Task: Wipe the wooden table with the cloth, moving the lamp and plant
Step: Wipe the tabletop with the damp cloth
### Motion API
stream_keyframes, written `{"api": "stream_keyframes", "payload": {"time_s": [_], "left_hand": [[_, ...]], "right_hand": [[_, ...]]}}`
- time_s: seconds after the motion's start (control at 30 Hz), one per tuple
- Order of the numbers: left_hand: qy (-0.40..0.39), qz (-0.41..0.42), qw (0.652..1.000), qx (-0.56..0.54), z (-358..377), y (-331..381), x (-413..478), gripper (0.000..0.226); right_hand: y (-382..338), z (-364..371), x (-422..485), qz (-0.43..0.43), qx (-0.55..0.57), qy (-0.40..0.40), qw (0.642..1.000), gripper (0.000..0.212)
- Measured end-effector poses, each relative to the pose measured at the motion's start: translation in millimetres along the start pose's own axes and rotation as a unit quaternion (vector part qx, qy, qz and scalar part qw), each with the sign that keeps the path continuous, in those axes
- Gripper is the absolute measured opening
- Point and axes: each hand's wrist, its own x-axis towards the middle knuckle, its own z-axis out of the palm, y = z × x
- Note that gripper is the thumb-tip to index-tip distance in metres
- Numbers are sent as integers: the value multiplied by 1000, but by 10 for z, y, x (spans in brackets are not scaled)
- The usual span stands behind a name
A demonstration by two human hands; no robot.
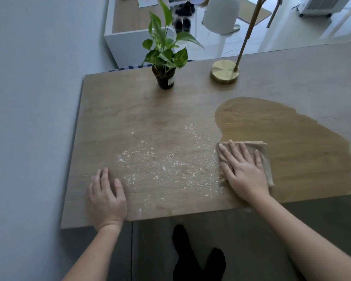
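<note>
Your right hand [244,171] lies flat on the folded beige cloth [263,159], fingers straight and slightly apart, pressing it onto the wooden table [130,110] near the table's front edge, right of centre. Your left hand [106,197] rests palm down on bare wood near the front left corner, fingers loosely together and holding nothing.

Labels: the plant pot [165,79] carries a small pale sticker on its right side; its print is too small to read. No other writing is legible.

Containers: the dark pot holds a green, variegated leafy plant [166,45] and stands upright at the far edge of the table, left of centre. The lamp's round brass base [224,72] sits to the right of the pot, well apart from it, with its brass stem rising toward the far right.

Surface condition: white crumbs [160,161] lie scattered between your two hands, reaching up to the left edge of the cloth. A darker, damp-looking patch [282,138] spreads from the cloth toward the right and far side.
</note>
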Motion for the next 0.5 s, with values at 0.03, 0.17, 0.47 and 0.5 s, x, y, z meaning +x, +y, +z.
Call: {"api": "stream_keyframes", "payload": {"time_s": [0.03,0.17,0.47,0.5], "left_hand": [[1,2,1000,3,1,-1,2,63],[-1,0,1000,0,8,3,3,64],[4,6,1000,-1,-19,28,-32,67],[5,7,1000,-2,-22,36,-28,67]], "right_hand": [[99,8,-145,-28,-6,-9,1000,55],[718,-76,-509,6,23,4,1000,56],[-451,471,-864,35,45,41,997,55],[-563,538,-826,36,29,51,998,56]]}}
